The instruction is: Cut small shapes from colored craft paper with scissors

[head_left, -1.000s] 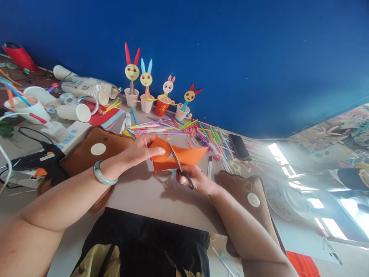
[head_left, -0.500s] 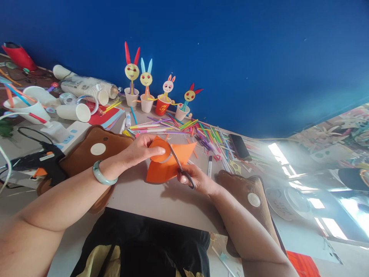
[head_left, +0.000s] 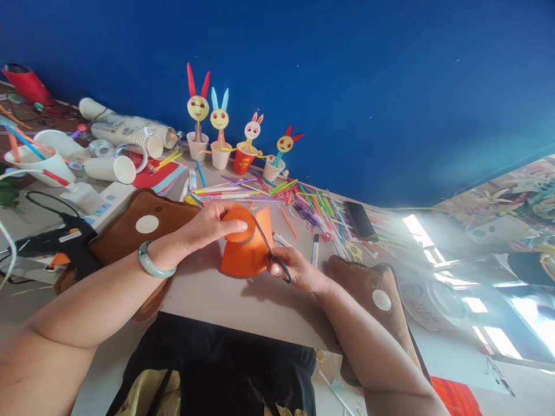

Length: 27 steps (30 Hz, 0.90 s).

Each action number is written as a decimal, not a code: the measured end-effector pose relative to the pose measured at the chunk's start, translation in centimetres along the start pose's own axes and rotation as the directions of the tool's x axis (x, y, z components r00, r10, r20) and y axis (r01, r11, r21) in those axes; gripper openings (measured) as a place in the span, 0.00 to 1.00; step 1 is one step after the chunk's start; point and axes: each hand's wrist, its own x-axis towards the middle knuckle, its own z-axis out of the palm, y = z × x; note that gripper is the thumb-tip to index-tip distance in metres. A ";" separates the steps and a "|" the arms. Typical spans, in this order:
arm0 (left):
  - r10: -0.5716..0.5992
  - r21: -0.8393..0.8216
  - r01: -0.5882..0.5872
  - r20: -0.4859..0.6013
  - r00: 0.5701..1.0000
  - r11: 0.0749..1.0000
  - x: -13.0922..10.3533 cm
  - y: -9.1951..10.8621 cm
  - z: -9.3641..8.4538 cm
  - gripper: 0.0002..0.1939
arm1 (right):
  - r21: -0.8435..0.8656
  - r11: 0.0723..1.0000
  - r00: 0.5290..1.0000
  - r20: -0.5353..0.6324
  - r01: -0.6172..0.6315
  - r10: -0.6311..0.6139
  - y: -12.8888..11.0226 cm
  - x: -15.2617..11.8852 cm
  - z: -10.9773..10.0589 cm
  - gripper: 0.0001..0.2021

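Above the table, my left hand (head_left: pixel 215 222) pinches an orange sheet of craft paper (head_left: pixel 244 256) by its rounded upper part, thumb on top. That upper part is cut to a curve and stands apart from the sheet below it along a dark gap. My right hand (head_left: pixel 297 267) grips dark-handled scissors (head_left: pixel 269 245), fingers in the loops. The blades point up and left and meet the paper at the right side of the rounded part. How far the blades are parted is hard to make out.
Behind the paper lie many coloured sticks (head_left: pixel 321 208). Cups with rabbit figures (head_left: pixel 220 155) stand along the blue wall. Brown cushions (head_left: pixel 147 242) flank my arms. At left are a black glue gun (head_left: pixel 73 240), a power strip (head_left: pixel 108 202) and paper cups (head_left: pixel 115 169). A phone (head_left: pixel 361 221) lies right.
The right side of the orange sheet has swung or folded inward, so it looks narrower and uncovers a marker behind it. Both hands stay almost in place.
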 end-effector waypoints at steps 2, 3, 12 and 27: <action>-0.003 0.005 0.003 0.002 1.000 1.000 0.0 -0.1 -0.1 0.08 | 0.001 1.000 1.000 0.002 0.005 -0.005 0.0 0.0 0.0 0.30; -0.003 0.005 0.003 0.003 1.000 1.000 0.0 -0.1 -0.1 0.08 | 0.003 1.000 1.000 0.002 0.008 -0.008 0.0 0.0 0.1 0.29; 0.032 0.010 -0.032 0.007 0.999 0.999 0.1 -0.2 -0.1 0.06 | -0.003 0.999 0.999 -0.005 -0.032 0.032 -0.1 -0.1 0.1 0.30; 0.039 0.013 -0.039 -0.010 0.999 0.999 0.1 -0.2 -0.1 0.06 | -0.005 0.999 0.999 -0.028 -0.040 0.040 -0.1 0.0 0.3 0.30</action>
